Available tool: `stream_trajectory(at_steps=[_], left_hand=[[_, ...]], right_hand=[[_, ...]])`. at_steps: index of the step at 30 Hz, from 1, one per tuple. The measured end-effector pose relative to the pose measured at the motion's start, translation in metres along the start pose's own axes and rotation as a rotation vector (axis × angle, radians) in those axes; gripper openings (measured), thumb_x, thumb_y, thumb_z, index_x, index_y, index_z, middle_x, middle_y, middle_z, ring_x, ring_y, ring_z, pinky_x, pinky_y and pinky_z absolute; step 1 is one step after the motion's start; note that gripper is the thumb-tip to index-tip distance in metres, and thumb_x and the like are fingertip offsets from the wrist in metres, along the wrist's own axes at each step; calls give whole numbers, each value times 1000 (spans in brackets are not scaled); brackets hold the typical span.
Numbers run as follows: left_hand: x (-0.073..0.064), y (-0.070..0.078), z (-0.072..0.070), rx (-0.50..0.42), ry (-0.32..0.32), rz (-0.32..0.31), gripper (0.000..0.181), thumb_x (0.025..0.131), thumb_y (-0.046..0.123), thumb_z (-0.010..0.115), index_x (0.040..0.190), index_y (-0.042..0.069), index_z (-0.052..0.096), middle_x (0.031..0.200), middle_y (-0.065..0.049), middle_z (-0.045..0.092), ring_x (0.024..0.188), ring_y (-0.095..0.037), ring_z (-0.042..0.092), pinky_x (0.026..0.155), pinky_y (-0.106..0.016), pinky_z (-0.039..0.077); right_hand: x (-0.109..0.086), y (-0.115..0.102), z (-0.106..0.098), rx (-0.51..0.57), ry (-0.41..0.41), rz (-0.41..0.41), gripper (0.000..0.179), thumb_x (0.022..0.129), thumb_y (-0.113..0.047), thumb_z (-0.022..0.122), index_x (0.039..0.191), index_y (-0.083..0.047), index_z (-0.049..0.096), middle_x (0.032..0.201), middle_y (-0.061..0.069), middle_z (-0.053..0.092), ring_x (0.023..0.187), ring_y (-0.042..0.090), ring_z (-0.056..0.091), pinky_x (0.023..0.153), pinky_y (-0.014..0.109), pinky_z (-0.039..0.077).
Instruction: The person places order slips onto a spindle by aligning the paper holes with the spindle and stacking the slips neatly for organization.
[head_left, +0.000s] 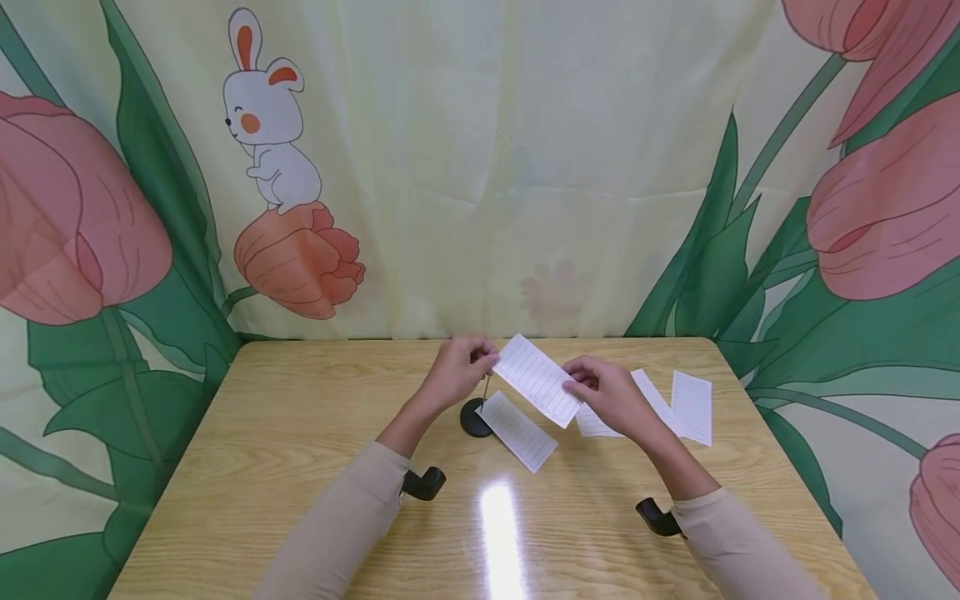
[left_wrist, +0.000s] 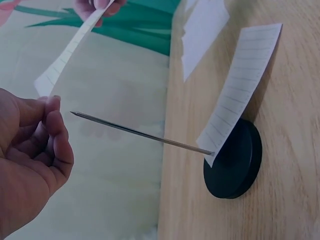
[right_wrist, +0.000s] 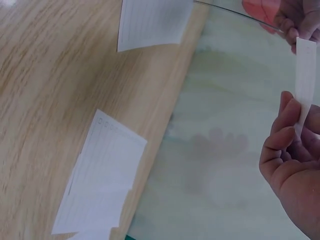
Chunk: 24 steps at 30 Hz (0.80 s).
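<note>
Holding paper slip [head_left: 534, 379] above bench [head_left: 300, 433] | left hand [head_left: 457, 371]: grip pinching one end near spike [left_wrist: 140, 133] | right hand [head_left: 615, 396]: pinching other end | black base [head_left: 471, 423]: second slip [head_left: 519, 433] skewered low on spike | loose slips [head_left: 692, 407] at right

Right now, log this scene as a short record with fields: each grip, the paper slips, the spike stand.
Left grip: pinches one end of the held slip
Right grip: pinches the opposite end
Spike: stands up from a round black base
Spiked slip: pierced near one end, low on the spike
Loose slips: on the wooden table, right side; exact count unclear
</note>
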<state>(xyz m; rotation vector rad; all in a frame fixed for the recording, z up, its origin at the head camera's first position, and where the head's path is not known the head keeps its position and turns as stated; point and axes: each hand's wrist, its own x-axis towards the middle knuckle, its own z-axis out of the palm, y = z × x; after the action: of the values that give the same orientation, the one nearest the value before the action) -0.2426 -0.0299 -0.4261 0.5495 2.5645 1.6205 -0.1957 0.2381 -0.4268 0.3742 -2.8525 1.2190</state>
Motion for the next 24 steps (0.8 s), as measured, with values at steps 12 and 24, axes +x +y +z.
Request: stream_trajectory(at_steps=[12,24], left_hand=[[-3,-11,0,13,12,-28,10,101,7,66,97,3,74,81,-7,68,71,-14,59,61,-24,47],[-4,-13,4,15,18,-52,11,101,7,65,97,4,74,81,-6,68,71,-15,58,63,-26,50]], right_hand=[[4,1,5,-2,-16,6,20,98,-10,71,117,-3,72,101,9,76,93,21,72,80,33,57],[6,4,7,-6,-21,10,21,98,-12,70,118,-4,71,101,7,75,93,21,71,80,34,57]])
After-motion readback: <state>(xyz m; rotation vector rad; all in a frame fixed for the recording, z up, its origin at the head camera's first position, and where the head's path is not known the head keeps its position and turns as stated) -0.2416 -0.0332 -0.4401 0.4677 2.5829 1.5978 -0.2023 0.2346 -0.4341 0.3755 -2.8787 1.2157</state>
